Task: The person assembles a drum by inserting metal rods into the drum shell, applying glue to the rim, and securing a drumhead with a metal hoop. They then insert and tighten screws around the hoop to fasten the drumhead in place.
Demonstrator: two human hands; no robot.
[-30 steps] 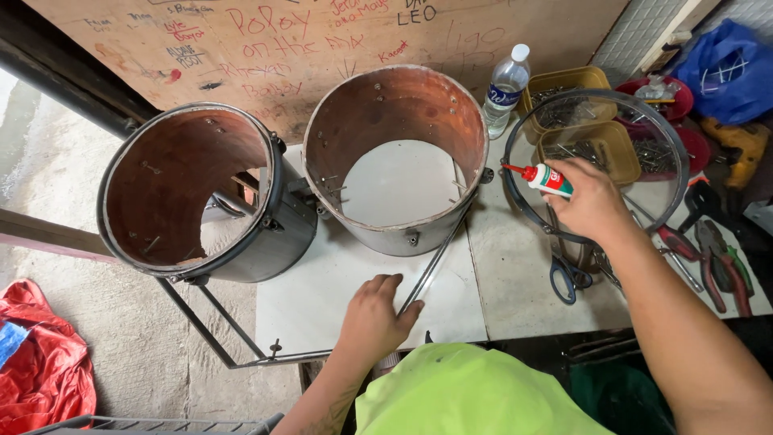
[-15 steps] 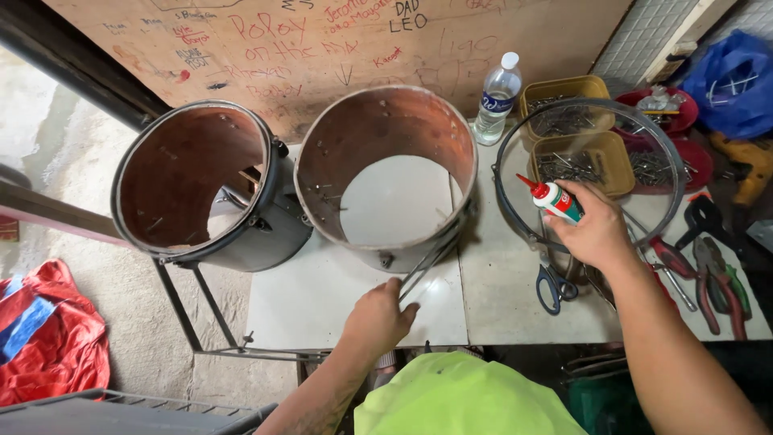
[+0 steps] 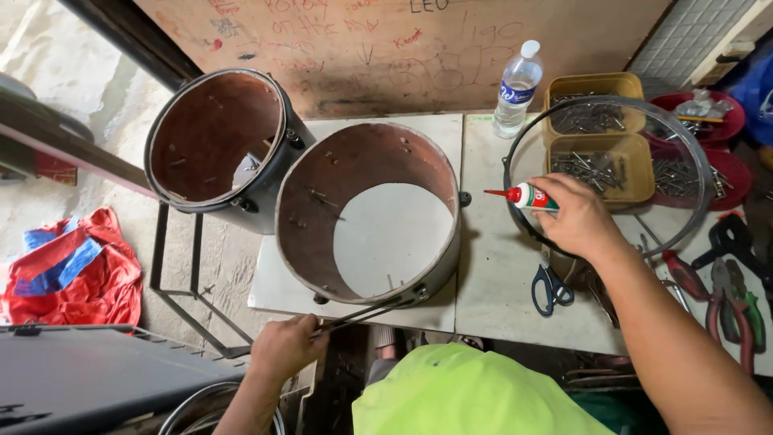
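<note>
Red-tipped glue bottle, small with a white body, lies sideways in the right hand, fingers closed around it, nozzle pointing left toward the near drum shell. That hand hovers over the lower left arc of a thin metal hoop, which rests across the yellow trays of small metal parts; whether the hand touches the hoop cannot be told. The bottle's rear half is covered by the fingers.

Left hand sits at the bench's near edge, below the shell, fist closed on thin dark rods that run up and right to the shell's lower rim. The two hands are well apart, the shell between them.

The near shell stands open end up on the pale bench, brown inside, the bench surface visible through it. A second drum shell leans at its upper left, beyond the bench edge on a dark frame; their walls appear to touch, though the contact is hard to confirm.

Blue-handled scissors lie just below the right hand. Pliers lie at the right edge, partly behind the forearm. A clear water bottle stands upright behind the hoop. The contents of the trays are too small to identify. A yellow-green garment fills the bottom of the view, hiding the bench's front edge there.
</note>
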